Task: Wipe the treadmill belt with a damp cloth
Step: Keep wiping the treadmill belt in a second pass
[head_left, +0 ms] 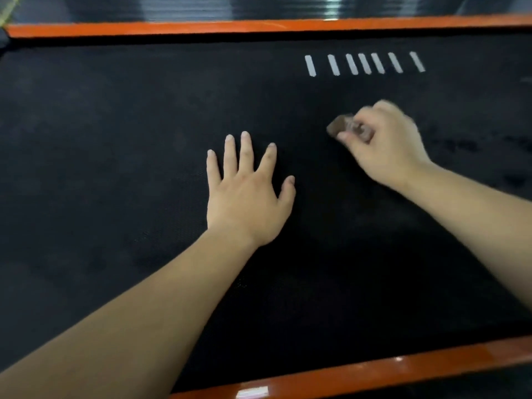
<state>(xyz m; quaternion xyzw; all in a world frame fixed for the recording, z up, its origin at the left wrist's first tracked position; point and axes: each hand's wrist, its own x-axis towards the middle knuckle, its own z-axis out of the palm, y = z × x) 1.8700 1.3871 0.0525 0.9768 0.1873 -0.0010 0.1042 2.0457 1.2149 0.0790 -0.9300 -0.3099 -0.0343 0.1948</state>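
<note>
Black treadmill belt (115, 168) fills nearly the whole view, its textured surface running across from left to right. It is bordered by a glossy orange side rail along the far edge (201, 25) and a second orange rail along the near edge (403, 367), which catches a bright reflection. Beyond the far rail lies a dark ribbed surface (259, 7) with streaks of light on it. At the far upper left corner a sliver of something yellowish (7, 8) shows, too little of it to identify.

The person's bare left forearm comes in from the lower left corner. The left hand (247, 197) lies palm down on the middle of the belt, released, with all fingers straight and spread apart and the fingertips touching the surface; it holds nothing.

Just to its right, apart from it, is the cloth (338, 126), a small brownish wad, blurred, pressed against the belt. The right hand (385, 145) grasps it, fingers and thumb curled tightly round it so that only its left end sticks out past the fingertips. The right forearm reaches in from the right edge.

Farther up the belt, above that hand and near the far rail, sits a row of seven short white stripes (364, 63), slightly slanted. To the right of the right hand, darker blotches (460, 145) mark the belt surface.
</note>
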